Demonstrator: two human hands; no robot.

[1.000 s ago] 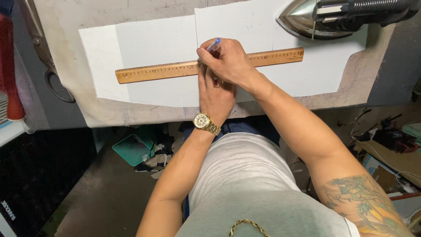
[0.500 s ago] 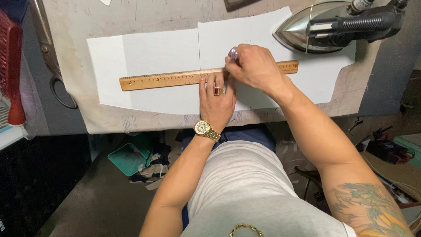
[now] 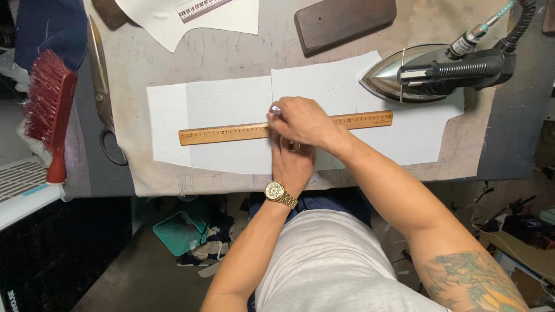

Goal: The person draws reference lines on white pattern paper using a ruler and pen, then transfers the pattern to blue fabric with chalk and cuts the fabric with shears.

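While the left hand lies flat, fingers spread, pressing the wooden ruler onto the white fabric pieces, the right hand crosses over it, fingers closed on a small marking tool, prob. chalk or pencil, tip hard to make out. Ruler runs left-right across both pieces on the padded table. Steam iron sits at the fabric's right end; scissors & red brush lie well left; dark wood block up top
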